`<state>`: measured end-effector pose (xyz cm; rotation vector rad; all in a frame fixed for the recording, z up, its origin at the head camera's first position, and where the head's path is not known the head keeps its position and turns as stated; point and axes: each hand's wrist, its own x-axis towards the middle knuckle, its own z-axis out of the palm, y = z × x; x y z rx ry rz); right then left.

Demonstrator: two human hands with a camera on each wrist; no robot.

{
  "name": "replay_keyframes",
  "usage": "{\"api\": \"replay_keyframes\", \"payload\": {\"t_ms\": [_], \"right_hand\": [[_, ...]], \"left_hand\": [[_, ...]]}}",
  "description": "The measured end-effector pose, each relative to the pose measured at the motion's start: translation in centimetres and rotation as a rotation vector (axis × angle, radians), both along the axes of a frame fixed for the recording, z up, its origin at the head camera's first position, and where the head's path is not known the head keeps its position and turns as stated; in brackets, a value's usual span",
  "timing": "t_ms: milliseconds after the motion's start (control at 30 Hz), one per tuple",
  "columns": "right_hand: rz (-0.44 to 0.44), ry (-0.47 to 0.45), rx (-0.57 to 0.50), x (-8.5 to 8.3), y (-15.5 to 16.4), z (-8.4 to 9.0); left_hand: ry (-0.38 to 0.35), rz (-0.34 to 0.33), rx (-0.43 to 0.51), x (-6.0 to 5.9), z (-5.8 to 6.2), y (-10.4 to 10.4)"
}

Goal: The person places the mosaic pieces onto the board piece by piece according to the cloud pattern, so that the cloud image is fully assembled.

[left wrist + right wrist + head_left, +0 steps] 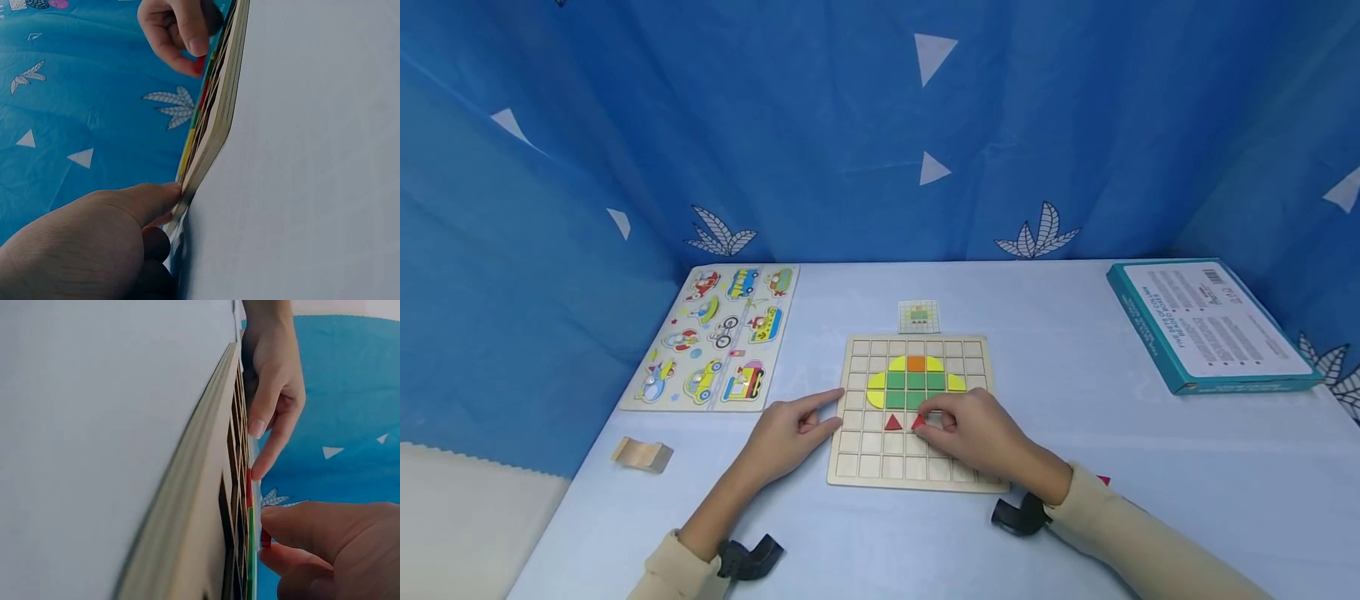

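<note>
Right hand (973,433) lies palm-down over the wooden grid board (850,467), thumb and forefinger pinched on a red triangle (918,422) in the row below the green squares, right of a second red triangle (892,422). Left hand (793,433) rests at the board's left edge, fingers extended and touching it, gripping nothing. The board sits mid-table (1075,400); a small pattern card (919,317) lies beyond its far edge.
</note>
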<state>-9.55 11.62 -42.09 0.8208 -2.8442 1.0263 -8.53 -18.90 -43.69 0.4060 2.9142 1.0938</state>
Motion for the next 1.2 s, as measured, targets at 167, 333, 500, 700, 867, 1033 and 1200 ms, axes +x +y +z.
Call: {"api": "replay_keyframes", "payload": {"t_ms": [167,333,500,700,867,1033,1200], "right_hand": [[0.006,-0.012,-0.036,-0.07,-0.14,-0.46],[-0.02,-0.001,-0.013,-0.13,-0.36,-0.46],[-0.016,0.002,0.004,-0.05,-0.49,-0.55],[-0.012,0.023,-0.015,0.08,-0.43,-0.87],[-0.016,0.034,-0.026,0.09,-0.43,-0.92],[-0.01,0.043,-0.031,0.08,-0.38,-1.01],[-0.013,0.019,-0.031,0.24,-0.31,-0.86]], "left_hand": [[-0.008,-0.01,-0.008,-0.12,0.11,0.11],[0.009,-0.012,-0.008,-0.27,0.19,0.08],[-0.004,0.0,-0.003,-0.11,-0.02,-0.11],[-0.007,0.002,-0.001,-0.06,-0.25,-0.1],[0.0,0.0,0.002,-0.06,-0.19,-0.05],[-0.002,0.0,0.002,-0.03,-0.05,-0.02],[-0.002,-0.002,0.005,0.03,-0.06,-0.04]]}}
